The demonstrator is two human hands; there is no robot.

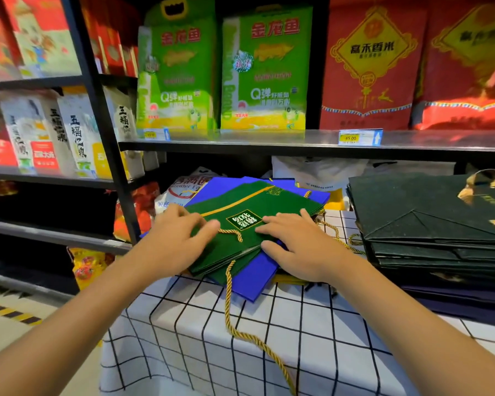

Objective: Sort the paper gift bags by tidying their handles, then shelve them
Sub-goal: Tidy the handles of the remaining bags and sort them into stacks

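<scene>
Green rice boxes (265,70) and red rice bags (372,70) stand on the shelf (269,144) above a price tag (360,137), over a grid-patterned tablecloth (200,338).

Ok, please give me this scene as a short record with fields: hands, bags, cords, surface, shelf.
left hand: lies on the green bag, fingers at a short gold cord
right hand: flat on the same bag
bags: green bag on top of blue bags; dark stack beside them
cords: a long gold cord hangs loose over the cloth
surface: checked cloth
shelf: green boxes and red boxes above
</scene>
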